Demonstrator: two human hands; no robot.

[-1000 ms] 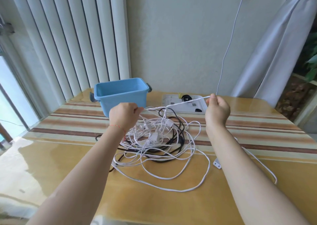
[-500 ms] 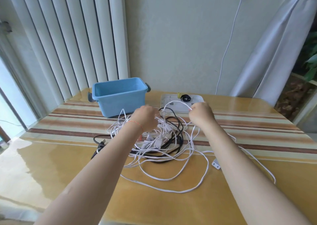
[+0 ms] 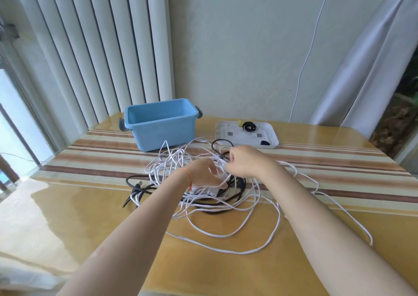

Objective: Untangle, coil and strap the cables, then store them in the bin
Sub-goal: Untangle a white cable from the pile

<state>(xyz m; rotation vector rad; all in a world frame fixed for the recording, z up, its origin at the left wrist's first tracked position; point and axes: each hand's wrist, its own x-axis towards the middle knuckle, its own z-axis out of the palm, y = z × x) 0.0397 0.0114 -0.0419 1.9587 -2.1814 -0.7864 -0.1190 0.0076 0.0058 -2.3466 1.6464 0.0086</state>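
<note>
A tangle of white cables (image 3: 226,234) and black cables (image 3: 135,185) lies in the middle of the table. My left hand (image 3: 203,171) and my right hand (image 3: 245,163) meet over the heap's top, both with fingers curled around white strands there. An empty light blue bin (image 3: 160,133) stands behind the heap to the left. One long white loop trails off toward the right along the table.
A white tray (image 3: 271,137) with small black and yellow straps sits behind the heap at the right. The wooden table (image 3: 67,228) has a striped runner across it. A white cord (image 3: 303,65) hangs from a wall socket. Blinds stand left, a curtain right.
My hands came down and together: the right hand dropped from holding a strand stretched high at the right, and both now grip strands on top of the heap.
</note>
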